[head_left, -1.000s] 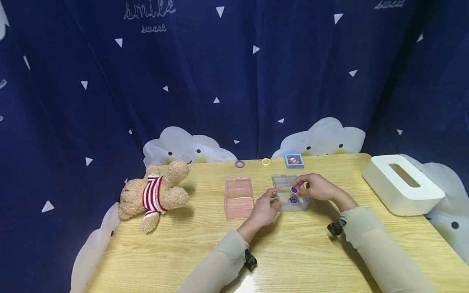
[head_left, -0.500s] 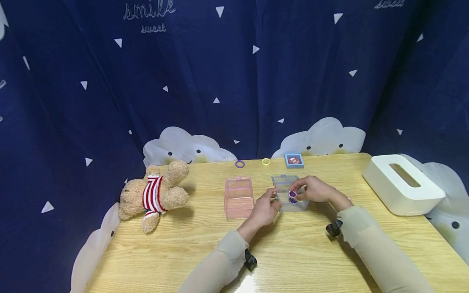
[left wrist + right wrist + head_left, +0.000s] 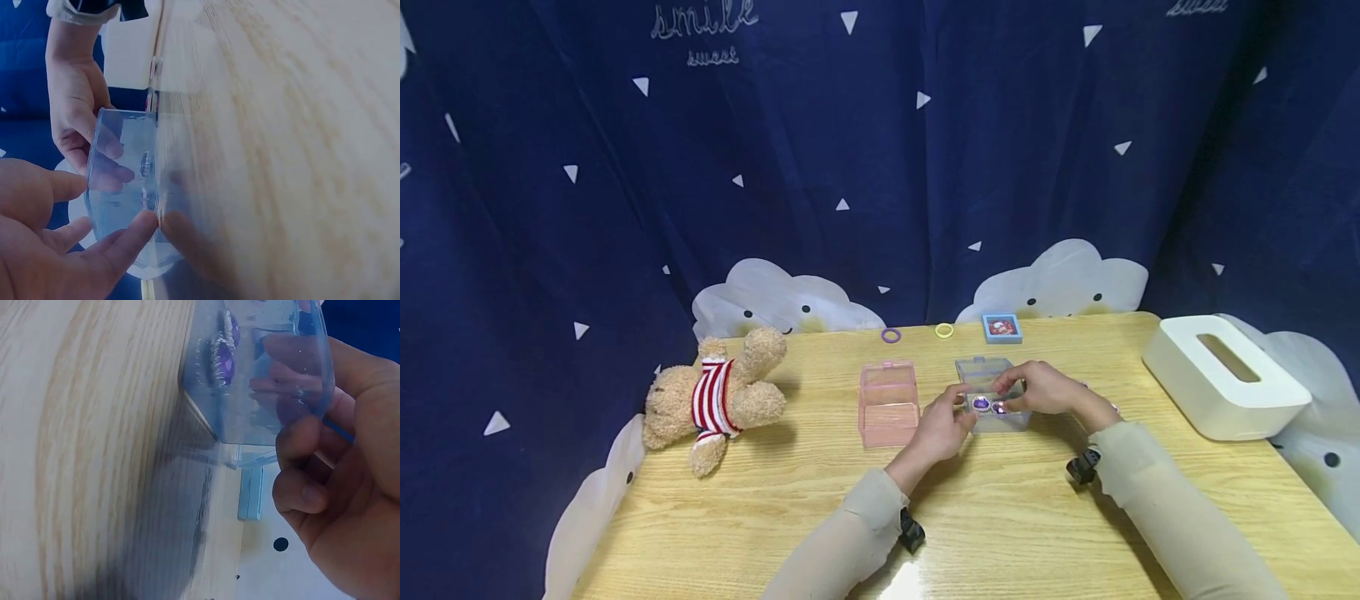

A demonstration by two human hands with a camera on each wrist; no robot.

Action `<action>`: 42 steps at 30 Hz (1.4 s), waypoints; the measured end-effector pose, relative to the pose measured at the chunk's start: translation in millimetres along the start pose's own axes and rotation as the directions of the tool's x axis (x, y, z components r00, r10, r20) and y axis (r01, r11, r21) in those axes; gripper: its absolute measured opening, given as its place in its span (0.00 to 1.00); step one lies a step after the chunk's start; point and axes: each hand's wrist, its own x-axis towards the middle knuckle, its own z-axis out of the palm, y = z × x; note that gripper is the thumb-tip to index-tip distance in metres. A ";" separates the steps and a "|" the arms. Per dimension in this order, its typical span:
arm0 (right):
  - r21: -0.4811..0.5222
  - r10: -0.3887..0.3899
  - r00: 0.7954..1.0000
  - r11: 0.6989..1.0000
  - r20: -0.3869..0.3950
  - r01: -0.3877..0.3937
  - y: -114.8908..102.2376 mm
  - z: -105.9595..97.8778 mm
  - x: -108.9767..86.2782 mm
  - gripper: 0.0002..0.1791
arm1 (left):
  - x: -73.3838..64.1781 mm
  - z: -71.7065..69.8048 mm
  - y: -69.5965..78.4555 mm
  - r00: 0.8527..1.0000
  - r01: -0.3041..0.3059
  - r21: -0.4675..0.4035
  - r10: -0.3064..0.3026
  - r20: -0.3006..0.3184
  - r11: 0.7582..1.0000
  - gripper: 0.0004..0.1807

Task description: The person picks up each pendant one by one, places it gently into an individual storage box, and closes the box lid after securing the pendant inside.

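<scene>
A clear blue plastic box (image 3: 1000,423) stands on the table with its lid (image 3: 977,368) tipped back. Two oval purple gems with silvery beaded rims lie side by side on its floor, the left gem (image 3: 981,403) in full sight and the right gem (image 3: 998,407) partly behind fingertips. My left hand (image 3: 942,425) holds the box at its front left corner, fingertips on the wall in the left wrist view. Reaching over the right wall, my right hand (image 3: 1041,389) has its fingers inside the box. The right wrist view shows these fingers apart from the gems (image 3: 225,359).
A lidded pink box (image 3: 889,425) stands open at left. Behind are a purple ring (image 3: 891,335), a yellow ring (image 3: 944,331) and a small blue frame (image 3: 1002,329). A teddy bear (image 3: 715,400) lies far left; a white tissue box (image 3: 1225,379) sits right. A small rimmed piece (image 3: 1116,408) peeks past my right wrist.
My right hand has lowered the gem it pinched into the blue box and let go of it. Both gems now lie next to each other there. My left hand has stayed in place.
</scene>
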 end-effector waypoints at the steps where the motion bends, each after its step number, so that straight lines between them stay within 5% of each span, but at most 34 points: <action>1: 0.004 0.002 1.000 1.000 -0.002 -0.002 0.1 -0.2 0.0 0.16 | 0.1 0.0 0.1 1.000 0.001 -0.001 -0.001 -0.001 1.000 0.28; 22: 0.100 0.006 0.991 0.995 -0.133 0.007 4.2 -18.7 -14.1 0.14 | -2.6 -5.6 2.1 0.999 -0.034 -0.003 0.034 -0.026 0.999 0.29; 34: 0.083 0.024 0.980 0.996 -0.200 -0.008 8.0 -29.3 -21.8 0.12 | -15.2 -35.1 1.6 0.991 -0.116 -0.132 0.106 -0.081 0.984 0.20; 42: 0.044 0.053 0.973 0.998 -0.226 -0.045 17.5 -35.2 -27.9 0.12 | -23.3 -58.2 -7.6 0.974 -0.175 -0.138 0.152 -0.167 0.975 0.14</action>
